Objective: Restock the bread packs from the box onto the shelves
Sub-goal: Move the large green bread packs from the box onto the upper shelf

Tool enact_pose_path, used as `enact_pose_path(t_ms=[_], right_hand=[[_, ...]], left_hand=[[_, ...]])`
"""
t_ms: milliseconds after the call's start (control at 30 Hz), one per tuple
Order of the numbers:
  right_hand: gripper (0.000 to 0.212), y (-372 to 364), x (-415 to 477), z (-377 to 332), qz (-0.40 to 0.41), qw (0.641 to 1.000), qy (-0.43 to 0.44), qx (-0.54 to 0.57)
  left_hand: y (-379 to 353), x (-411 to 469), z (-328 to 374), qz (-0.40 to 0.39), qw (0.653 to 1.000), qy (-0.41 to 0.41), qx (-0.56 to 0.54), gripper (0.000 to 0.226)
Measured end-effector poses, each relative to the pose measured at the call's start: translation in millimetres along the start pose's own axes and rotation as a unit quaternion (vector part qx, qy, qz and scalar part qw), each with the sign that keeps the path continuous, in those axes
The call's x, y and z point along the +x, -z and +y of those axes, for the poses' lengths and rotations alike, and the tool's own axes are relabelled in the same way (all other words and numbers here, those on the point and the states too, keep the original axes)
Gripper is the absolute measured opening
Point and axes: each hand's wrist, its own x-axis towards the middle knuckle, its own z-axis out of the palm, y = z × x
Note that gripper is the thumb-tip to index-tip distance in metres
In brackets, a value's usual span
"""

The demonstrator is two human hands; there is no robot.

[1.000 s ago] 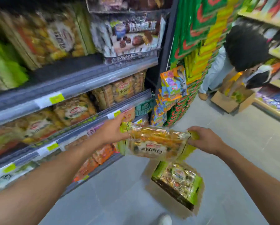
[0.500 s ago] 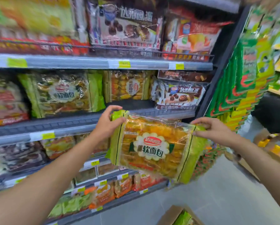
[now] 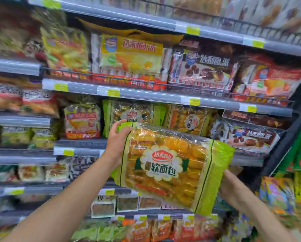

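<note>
bread pack (image 3: 163,165): hanging tilted in the air in front of the shelf (image 3: 79,151), left end higher, not touching it.
left hand (image 3: 117,142): fingers pinching the pack's upper left green corner.
right hand (image 3: 230,186): gripping the lower right green edge, fingertips hiding behind it.
room: 2 matching packs (image 3: 128,114) standing just behind; bare deck strip showing along the shelf's front edge.

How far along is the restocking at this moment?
Two matching packs already stand on the middle shelf. The left hand and right hand grip one bread pack, tilted in front of that shelf, not yet placed. Left: setting it in; the box is out of view, so remaining stock is unknown.
</note>
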Motion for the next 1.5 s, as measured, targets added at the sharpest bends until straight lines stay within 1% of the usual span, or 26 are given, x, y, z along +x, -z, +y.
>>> enact_pose_path(t_ms=[67,167,200,267,333,367,400,467,500,533,600,633,700,733,767,833,900,967,1000,1067,1200,1267,1333,1400,1433,1500], right_hand=[[0.113,-23,4,27,-0.014,0.999,-0.038,0.005],[0.131,-52,13,47,0.014,1.0,-0.012,-0.005],[0.132,-67,14,45,0.038,0.998,0.0,-0.043],[0.116,-87,18,40,0.07,0.992,0.013,-0.109],[0.112,-100,21,37,0.082,0.993,0.009,-0.085],[0.113,-104,22,35,0.082,0.994,-0.001,-0.067],[0.105,-106,26,32,0.09,0.995,0.001,-0.039],[0.069,-114,26,20,0.096,0.995,-0.001,0.003],[0.056,-118,28,15,0.09,0.996,-0.003,0.014],[0.051,-119,30,12,0.09,0.996,-0.005,0.02],[0.063,-118,33,11,0.094,0.995,-0.005,0.021],[0.069,-120,34,10,0.096,0.995,-0.004,0.013],[0.072,-125,37,9,0.094,0.996,0.005,0.001],[0.086,-127,42,8,0.085,0.996,0.005,-0.008],[0.1,-128,47,8,0.087,0.996,0.009,-0.023],[0.112,-127,59,9,0.071,0.997,0.006,-0.021],[0.114,-131,72,9,0.066,0.997,-0.015,-0.037],[0.12,-122,94,15,0.061,0.996,-0.021,-0.057],[0.118,-114,108,21,0.041,0.996,-0.024,-0.07],[0.115,-101,134,28,0.013,0.997,-0.018,-0.071],[0.117,-111,162,9,0.005,0.996,-0.003,-0.093],[0.11,-115,181,-1,-0.006,0.996,0.002,-0.087],[0.095,-128,188,-16,-0.016,0.995,0.022,-0.093],[0.064,-136,202,-28,-0.028,0.995,0.037,-0.084],[0.058,-135,212,-30,-0.028,0.995,0.043,-0.091],[0.075,-134,235,-34,-0.013,0.991,0.049,-0.126]], left_hand=[[14,4,-1,0.031,0.999,0.019,-0.007,0.037],[32,14,-4,0.093,0.993,0.069,0.005,0.047],[38,17,-4,0.105,0.99,0.094,0.02,0.055],[51,20,0,0.106,0.981,0.149,0.062,0.065],[67,29,7,0.028,0.978,0.203,0.036,0.062],[74,31,14,-0.02,0.977,0.214,0.007,0.053],[81,30,20,-0.065,0.974,0.215,-0.02,0.044],[101,31,22,-0.118,0.967,0.225,-0.021,0.046],[114,29,19,-0.132,0.963,0.235,-0.013,0.052],[125,28,13,-0.143,0.956,0.256,-0.001,0.058],[133,20,-3,-0.166,0.941,0.294,0.01,0.065],[135,16,-11,-0.171,0.94,0.296,0.009,0.061],[132,9,-18,-0.161,0.949,0.269,0.022,0.045],[131,10,-21,-0.154,0.955,0.253,0.028,0.04],[132,12,-23,-0.143,0.959,0.24,0.041,0.042],[136,24,-29,-0.112,0.969,0.218,0.046,0.071],[140,36,-36,-0.098,0.975,0.193,0.049,0.097],[141,43,-37,-0.124,0.975,0.169,0.072,0.117],[141,48,-39,-0.134,0.974,0.161,0.083,0.121],[139,59,-41,-0.137,0.975,0.143,0.099,0.105],[129,84,-44,-0.117,0.983,0.085,0.113,0.08],[121,95,-41,-0.091,0.985,0.077,0.127,0.052],[117,114,-43,-0.076,0.983,0.059,0.154,0.045],[115,134,-44,-0.059,0.983,0.051,0.165,0.065],[113,144,-43,-0.056,0.984,0.05,0.164,0.077],[107,162,-43,-0.045,0.985,0.048,0.162,0.086]])
